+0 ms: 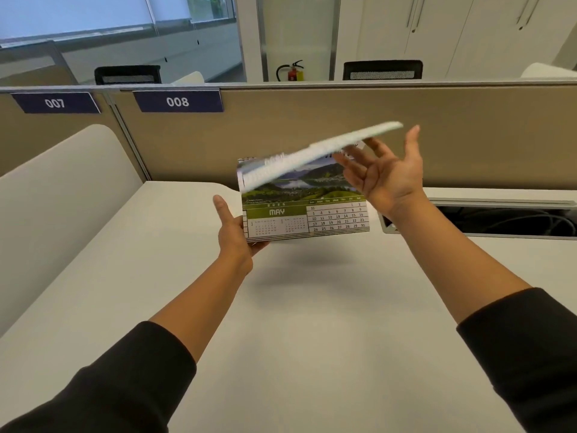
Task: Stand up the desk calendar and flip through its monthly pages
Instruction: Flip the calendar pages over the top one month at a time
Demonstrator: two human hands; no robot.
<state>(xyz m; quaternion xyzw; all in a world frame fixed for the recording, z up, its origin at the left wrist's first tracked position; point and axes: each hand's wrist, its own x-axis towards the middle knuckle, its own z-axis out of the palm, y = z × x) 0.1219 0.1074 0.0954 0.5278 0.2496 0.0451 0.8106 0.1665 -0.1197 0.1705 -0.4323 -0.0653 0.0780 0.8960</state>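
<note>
White-and-green card desk calendar (304, 210), its page with a landscape photograph and the heading MAY facing the camera, held in the air above the pale matt tabletop (312, 339), not yet standing on it; its soft shadow falls on the surface just below. The long axis of the calendar runs left to right, tilted slightly, with the bound edge uppermost. A pale, motion-blurred loose page (321, 150) is lifted from that upper edge and slants up towards the right.

Left hand (232, 234): closed on the lower left corner of the calendar, thumb raised beside the left edge, fingers underneath and mostly hidden. It carries the weight.

Right hand (385, 175): spread, palm turned up and towards the camera, fingertips (345, 160) touching or just under the raised page at its right part; it pinches nothing. This hand is the nearer to the free edge of the page, which lies above and to its left. By judgement, the coming move turns the page over the upper binding and away from the camera, so the fingers need to push up and back along the short axis.

Surroundings: beige fabric partition (374, 126) bearing dark number plates, close behind the calendar and possibly limiting the backward swing; open cable trough (505, 218) in the tabletop to the right, below the right wrist.
</note>
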